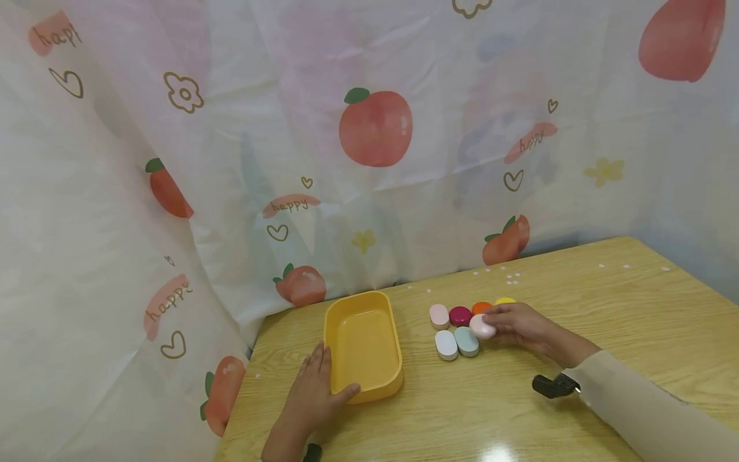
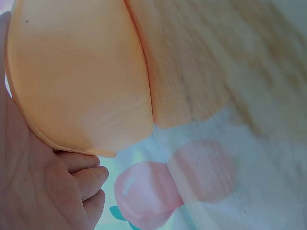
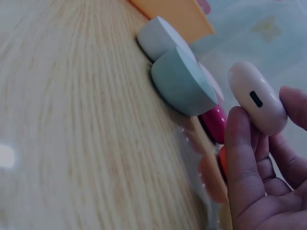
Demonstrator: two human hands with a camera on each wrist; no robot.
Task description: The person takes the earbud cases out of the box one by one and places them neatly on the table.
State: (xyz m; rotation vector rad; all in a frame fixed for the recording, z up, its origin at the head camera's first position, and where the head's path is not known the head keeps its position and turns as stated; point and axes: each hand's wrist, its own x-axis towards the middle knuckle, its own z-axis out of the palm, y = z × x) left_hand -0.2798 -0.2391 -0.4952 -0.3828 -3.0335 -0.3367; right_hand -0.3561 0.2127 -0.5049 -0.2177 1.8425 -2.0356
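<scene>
At the near left corner of the yellow plastic bin (image 1: 394,346), my left hand (image 1: 312,391) grips the rim, thumb over the edge and fingers along the outer left side. The left wrist view shows those fingers bent under the bin's rim (image 2: 72,148). My right hand (image 1: 522,327) pinches a glossy pale pink earbud case (image 3: 256,98) between thumb and fingers, raised above the table; a small dark port slot shows on it. Beside it lie a mint oval case (image 1: 466,341), a white one (image 1: 446,345), a light pink one (image 1: 439,316), and rounded magenta (image 1: 460,316), orange (image 1: 482,308) and yellow (image 1: 505,300) ones.
The wood-grain table (image 1: 462,410) meets a white curtain (image 1: 404,212) printed with peaches and hearts. Small pale petal-like bits (image 1: 510,276) lie near the back edge. A black strap end (image 1: 554,386) hangs from the right sleeve.
</scene>
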